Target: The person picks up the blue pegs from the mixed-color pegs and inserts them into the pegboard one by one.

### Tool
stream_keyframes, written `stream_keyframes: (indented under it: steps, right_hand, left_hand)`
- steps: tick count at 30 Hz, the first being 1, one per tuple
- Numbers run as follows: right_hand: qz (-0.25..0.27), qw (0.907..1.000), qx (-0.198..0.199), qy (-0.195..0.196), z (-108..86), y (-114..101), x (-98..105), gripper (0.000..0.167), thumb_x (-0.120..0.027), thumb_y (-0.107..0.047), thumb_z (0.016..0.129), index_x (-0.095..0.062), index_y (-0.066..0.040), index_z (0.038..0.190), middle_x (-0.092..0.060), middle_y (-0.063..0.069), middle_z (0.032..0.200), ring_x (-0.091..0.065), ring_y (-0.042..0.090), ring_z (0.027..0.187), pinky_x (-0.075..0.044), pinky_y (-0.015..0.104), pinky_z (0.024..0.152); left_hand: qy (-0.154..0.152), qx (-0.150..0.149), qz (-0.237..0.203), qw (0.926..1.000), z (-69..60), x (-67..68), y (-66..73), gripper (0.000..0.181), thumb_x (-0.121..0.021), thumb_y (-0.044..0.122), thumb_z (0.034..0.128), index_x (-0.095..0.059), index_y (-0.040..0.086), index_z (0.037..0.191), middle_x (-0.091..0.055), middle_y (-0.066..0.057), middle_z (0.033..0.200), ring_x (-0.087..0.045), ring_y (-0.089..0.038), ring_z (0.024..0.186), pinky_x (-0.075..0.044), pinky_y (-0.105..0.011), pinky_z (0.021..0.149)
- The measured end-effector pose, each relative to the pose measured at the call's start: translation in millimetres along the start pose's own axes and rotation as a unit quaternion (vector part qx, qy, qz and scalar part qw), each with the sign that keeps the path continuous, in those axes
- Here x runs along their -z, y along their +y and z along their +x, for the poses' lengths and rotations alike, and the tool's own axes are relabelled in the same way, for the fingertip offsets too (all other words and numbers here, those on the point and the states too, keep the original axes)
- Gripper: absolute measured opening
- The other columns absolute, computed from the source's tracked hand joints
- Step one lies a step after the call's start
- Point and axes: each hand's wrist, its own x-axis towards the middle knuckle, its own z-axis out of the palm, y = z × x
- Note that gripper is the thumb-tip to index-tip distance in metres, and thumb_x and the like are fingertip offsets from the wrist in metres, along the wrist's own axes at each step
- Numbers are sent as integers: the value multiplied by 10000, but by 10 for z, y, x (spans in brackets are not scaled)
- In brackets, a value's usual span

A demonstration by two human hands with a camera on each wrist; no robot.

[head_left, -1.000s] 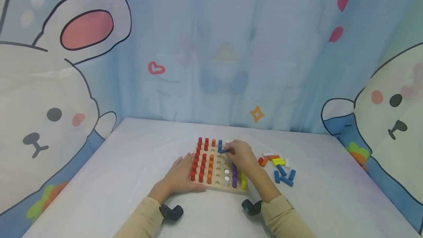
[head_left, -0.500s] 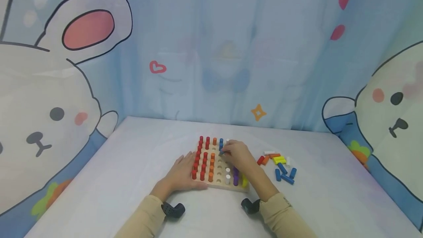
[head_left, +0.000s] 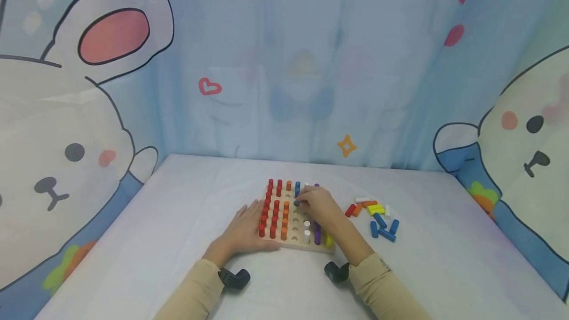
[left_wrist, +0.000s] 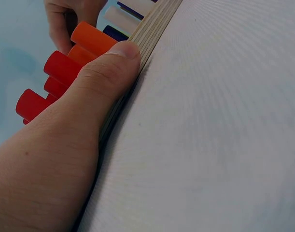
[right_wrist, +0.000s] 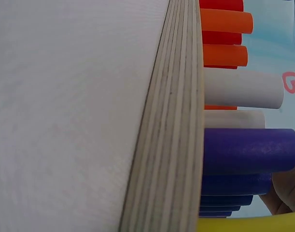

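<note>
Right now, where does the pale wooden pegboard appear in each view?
Head: the pale wooden pegboard lies below centre, slightly right.
Left wrist: the pegboard's layered edge slants near the top centre, partly behind a thumb.
Right wrist: its layered edge runs top to bottom near the middle.
Shared landmark: orange cylindrical pegs standing in it.

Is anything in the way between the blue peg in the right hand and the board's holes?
Nothing that I can see. The right hand pinches the blue peg at the board, and open holes lie on the near side. I can't tell if the peg's lower end is already in one.
</note>
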Motion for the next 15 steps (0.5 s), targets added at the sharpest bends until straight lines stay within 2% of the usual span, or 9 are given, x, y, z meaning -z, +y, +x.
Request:
stream_keyframes:
  steps: [8, 15]
  right_hand:
    - [-124, 9998, -78, -99, -8, 8, -8, 195, -665, -53, 871, -730, -96, 1050, -708, 44, 1121, -627, 245, 1132, -502, 381, 967]
    - [-129, 9998, -92, -141, -22, -31, -26, 194, -672, -68, 871, -726, -100, 1054, -715, 35, 1095, -640, 228, 1104, -515, 370, 953]
  left_hand:
    - [-43, -26, -25, 10000, 15, 5, 22, 1239, -561, 846, 634, -137, 107, 1533, -208, -61, 1590, -149, -223, 1481, -123, -466, 1205]
    - [-15, -44, -40, 10000, -27, 0, 8, 1234, -569, 838, 637, -153, 94, 1529, -217, -72, 1586, -151, -226, 1480, -121, -466, 1205]
